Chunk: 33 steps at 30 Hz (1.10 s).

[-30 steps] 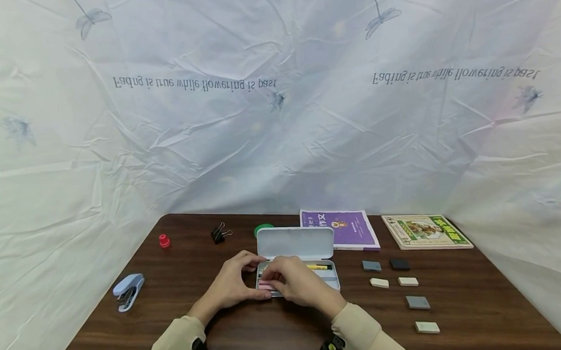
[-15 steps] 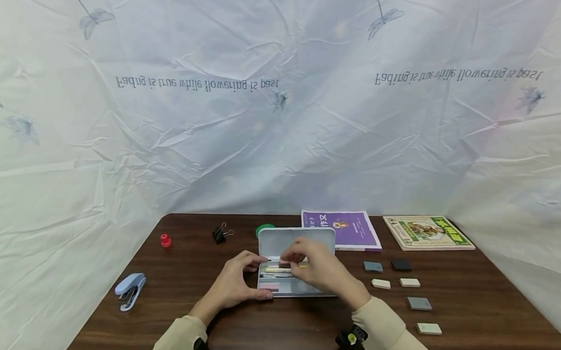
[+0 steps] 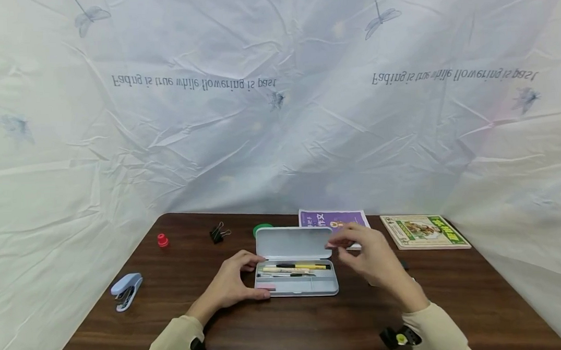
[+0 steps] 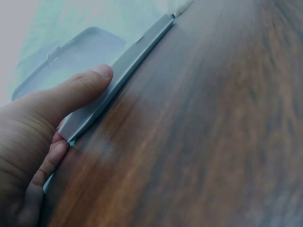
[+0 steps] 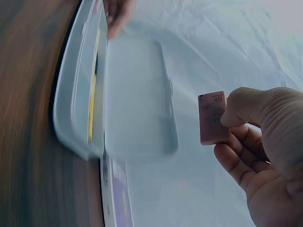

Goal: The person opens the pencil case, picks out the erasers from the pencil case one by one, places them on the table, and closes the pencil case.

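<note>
Far left on the surface (image 3: 174,315): a stapler (image 3: 125,290), then a red cap (image 3: 162,240), a clip (image 3: 215,234) and something green (image 3: 259,229) half hidden behind the lid (image 3: 294,243). Next, the left hand (image 3: 231,284), curled round the left end of the open case (image 3: 313,287), thumb along the near wall in the wrist view, fingers tucked at the corner (image 4: 52,156), bracing the case (image 4: 118,80) flat against the wood. Inside the case, pens (image 3: 303,266) along the back and a pink block (image 3: 266,286) in the near left corner. Right of the case and above the surface, the right hand (image 3: 373,257), narrow, pinching a pink eraser (image 5: 214,118) marked 4B between thumb and fingertips (image 5: 236,156), held upright and well clear of the lid and tray. Behind, a purple book (image 3: 331,218) partly covered by that hand, and a green book (image 3: 424,231) at the far right. Step in hand, by the look of it: carrying a single eraser on the right side of the case while the other hand keeps the case steady. Next move, judged from this: needs a firm pinch on the small slab, a bare spot to aim for, and no nudge to the raised lid on the way.
</note>
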### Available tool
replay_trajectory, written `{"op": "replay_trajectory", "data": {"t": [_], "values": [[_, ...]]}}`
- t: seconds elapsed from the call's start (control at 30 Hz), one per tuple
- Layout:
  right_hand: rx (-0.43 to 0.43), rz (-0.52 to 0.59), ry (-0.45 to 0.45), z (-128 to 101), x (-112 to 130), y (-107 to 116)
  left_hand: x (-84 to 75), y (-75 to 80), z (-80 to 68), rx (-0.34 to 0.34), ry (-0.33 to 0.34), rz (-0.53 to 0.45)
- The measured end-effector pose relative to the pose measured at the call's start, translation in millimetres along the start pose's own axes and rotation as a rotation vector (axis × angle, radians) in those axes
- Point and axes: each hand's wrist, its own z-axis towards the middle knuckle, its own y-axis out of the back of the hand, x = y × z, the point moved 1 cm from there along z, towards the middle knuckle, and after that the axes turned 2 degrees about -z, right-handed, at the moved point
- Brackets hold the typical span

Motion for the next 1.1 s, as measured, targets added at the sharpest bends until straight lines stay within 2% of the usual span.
{"op": "replay_trajectory", "data": {"t": [0.23, 0.4, 0.53, 0.7, 0.83, 0.97, 1.1], "values": [[0.009, -0.094, -0.125, -40.5, -19.9, 29.1, 0.3, 1.3, -0.9, 0.01, 0.029, -0.018], [0.017, -0.113, -0.153, -74.6, -30.5, 27.9, -0.2, 1.3, -2.0, 0.01, 0.003, -0.008], [0.102, -0.121, -0.183, -93.5, -37.1, 24.2, -2.3, 1.1, -2.4, 0.009, -0.002, -0.004], [0.214, -0.12, -0.272, -104.9, -43.2, 27.8, -3.2, -0.1, -1.0, 0.011, 0.013, -0.007], [0.284, -0.09, -0.306, -108.6, -46.4, 29.5, -4.2, -0.7, -1.0, 0.016, 0.015, 0.0], [0.325, -0.046, -0.315, -109.5, -48.2, 31.3, -5.3, -0.6, -1.0, 0.022, 0.017, -0.002], [0.403, 0.058, -0.301, -110.6, -48.1, 32.5, -4.1, -0.2, -1.7, 0.02, 0.022, -0.008]]}}
